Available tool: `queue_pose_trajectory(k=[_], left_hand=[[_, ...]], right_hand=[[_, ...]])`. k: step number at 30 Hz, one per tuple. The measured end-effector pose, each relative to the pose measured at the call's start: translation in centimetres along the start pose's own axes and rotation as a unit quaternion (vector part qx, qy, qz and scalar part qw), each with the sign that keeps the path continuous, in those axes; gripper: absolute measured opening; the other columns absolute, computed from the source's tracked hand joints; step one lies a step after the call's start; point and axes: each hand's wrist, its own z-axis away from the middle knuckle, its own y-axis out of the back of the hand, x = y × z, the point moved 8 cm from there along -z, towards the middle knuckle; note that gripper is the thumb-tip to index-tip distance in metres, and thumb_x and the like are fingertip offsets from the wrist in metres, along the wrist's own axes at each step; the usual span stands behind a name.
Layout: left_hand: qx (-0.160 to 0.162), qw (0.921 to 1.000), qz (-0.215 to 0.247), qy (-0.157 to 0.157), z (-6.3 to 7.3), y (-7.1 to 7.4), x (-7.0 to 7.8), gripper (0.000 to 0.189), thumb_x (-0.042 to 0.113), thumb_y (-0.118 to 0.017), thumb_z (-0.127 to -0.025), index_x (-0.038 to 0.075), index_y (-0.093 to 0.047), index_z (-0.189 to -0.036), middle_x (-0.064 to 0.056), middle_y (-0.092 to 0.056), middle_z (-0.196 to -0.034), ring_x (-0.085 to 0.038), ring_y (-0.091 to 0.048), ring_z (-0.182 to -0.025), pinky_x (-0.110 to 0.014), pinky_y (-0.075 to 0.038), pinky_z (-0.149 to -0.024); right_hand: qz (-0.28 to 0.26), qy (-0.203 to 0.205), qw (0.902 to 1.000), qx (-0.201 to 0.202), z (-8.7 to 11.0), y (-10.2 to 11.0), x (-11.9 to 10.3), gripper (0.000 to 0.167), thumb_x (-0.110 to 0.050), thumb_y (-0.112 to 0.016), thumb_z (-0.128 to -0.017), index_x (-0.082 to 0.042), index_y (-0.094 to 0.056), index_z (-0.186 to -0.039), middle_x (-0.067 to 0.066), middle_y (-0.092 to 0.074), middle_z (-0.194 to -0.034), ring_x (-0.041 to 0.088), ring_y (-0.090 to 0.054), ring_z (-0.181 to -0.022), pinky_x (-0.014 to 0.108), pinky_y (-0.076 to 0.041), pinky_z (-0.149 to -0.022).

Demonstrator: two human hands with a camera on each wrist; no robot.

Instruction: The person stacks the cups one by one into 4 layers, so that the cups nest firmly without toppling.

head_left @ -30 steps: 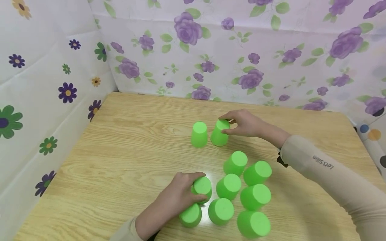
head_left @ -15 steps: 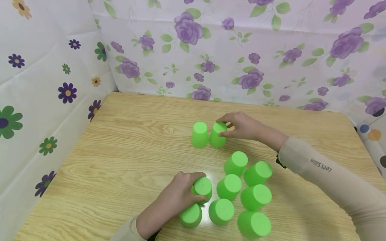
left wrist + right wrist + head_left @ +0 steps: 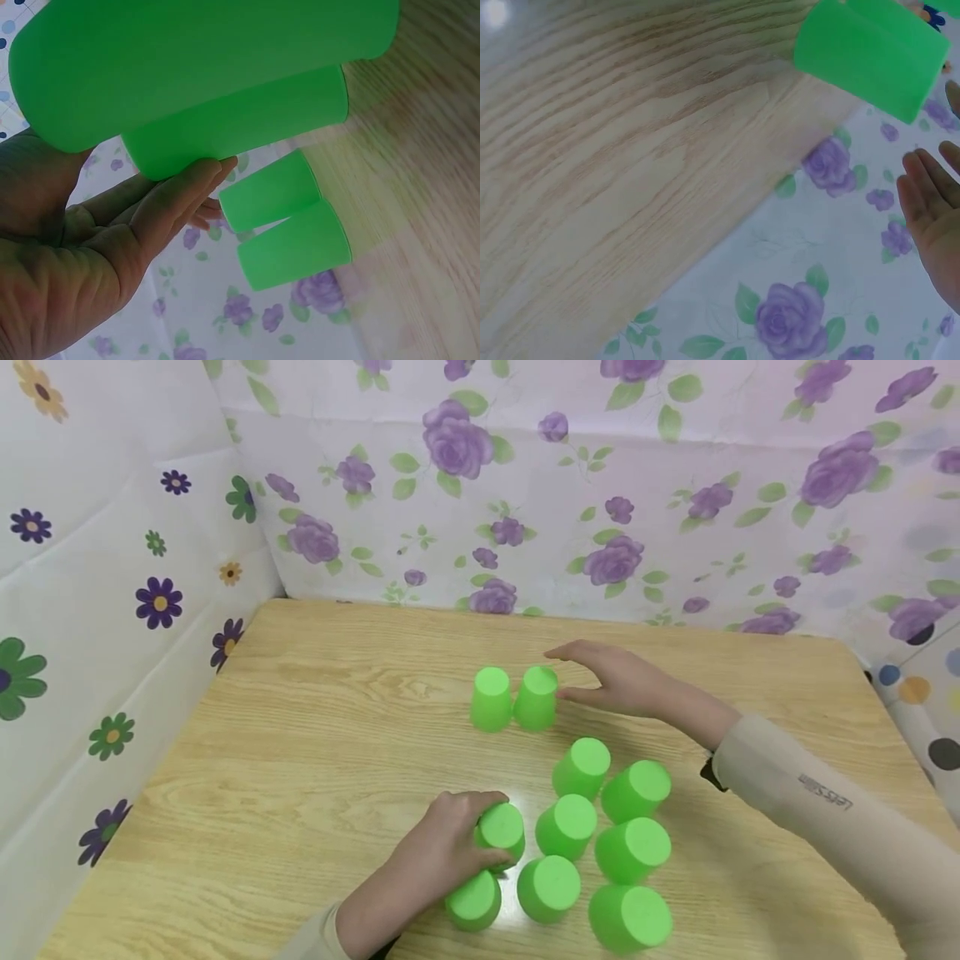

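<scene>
On the wooden table (image 3: 300,752), two upturned green plastic cups are being kept side by side toward the far edge: the left far cup (image 3: 491,699) and the right far cup (image 3: 536,697), which are touching or nearly touching. The right hand (image 3: 622,681) is being held just beside the right far cup, with its fingers (image 3: 930,199) straightened and released, so that nothing is being gripped; a small gap is being shown between the fingertips and the cup.

Nearer the person, a cluster of seven more inverted green cups is being gathered. One of them, the near-left cup (image 3: 501,831), is being grasped by the left hand (image 3: 442,852), whose fingers (image 3: 176,202) are being curled around its side. Another cup (image 3: 474,902) is standing just below that hand, close to the wrist. The other five cups (image 3: 592,835) are being left untouched to the right of the held one, packed close together.

Floral-print sheets (image 3: 525,502) are being hung around the table as walls, and beige sleeves (image 3: 817,810) are being worn on both arms.
</scene>
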Motion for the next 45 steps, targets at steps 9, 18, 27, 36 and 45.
queue_pose_trajectory(k=[9,18,27,36,45], left_hand=[[-0.029,0.9995,0.009,0.013,-0.6,0.2,-0.3,0.052,0.017,-0.084,-0.065,0.001,-0.065,-0.110,-0.010,-0.068,-0.099,-0.013,-0.063,-0.083,-0.017,-0.052,-0.068],[0.025,0.9995,0.021,0.003,-2.5,5.1,1.4,0.057,0.022,-0.084,-0.066,0.004,-0.063,-0.116,-0.009,-0.067,-0.111,-0.017,-0.064,-0.098,-0.029,-0.054,-0.083],[0.086,0.9947,0.041,-0.041,-5.2,8.2,3.1,0.053,0.026,-0.084,-0.068,0.006,-0.065,-0.114,-0.002,-0.062,-0.104,-0.014,-0.060,-0.095,-0.023,-0.055,-0.077],[0.094,0.9903,0.077,-0.067,-9.2,8.0,5.5,0.048,0.023,-0.081,-0.073,0.007,-0.064,-0.114,-0.002,-0.055,-0.104,-0.015,-0.055,-0.095,-0.019,-0.053,-0.079],[0.078,0.9902,0.006,-0.116,-14.5,6.2,6.8,0.053,0.027,-0.080,-0.074,0.006,-0.061,-0.120,-0.005,-0.057,-0.107,-0.016,-0.056,-0.095,-0.022,-0.052,-0.082]], right_hand=[[-0.020,0.032,0.9979,0.053,4.5,-0.2,-2.7,0.047,-0.030,-0.065,-0.089,-0.009,-0.053,-0.130,0.006,-0.057,-0.127,0.024,-0.052,-0.118,0.043,-0.045,-0.097],[-0.007,0.001,0.9999,0.009,7.1,-2.2,-4.2,0.051,-0.042,-0.063,-0.087,-0.016,-0.053,-0.130,0.000,-0.055,-0.129,0.019,-0.052,-0.118,0.039,-0.047,-0.095],[0.015,0.005,0.9998,-0.013,7.4,-3.0,-5.0,0.045,-0.034,-0.066,-0.087,-0.010,-0.058,-0.124,0.005,-0.057,-0.125,0.022,-0.054,-0.115,0.038,-0.048,-0.094],[0.007,0.007,0.9991,-0.041,7.8,-3.1,-4.7,0.047,-0.026,-0.071,-0.083,-0.007,-0.059,-0.124,0.009,-0.056,-0.127,0.027,-0.052,-0.118,0.040,-0.046,-0.096],[0.020,0.026,0.9989,-0.033,7.4,-2.8,-5.8,0.040,-0.015,-0.075,-0.078,-0.004,-0.063,-0.114,0.006,-0.066,-0.110,0.020,-0.063,-0.100,0.032,-0.053,-0.084]])
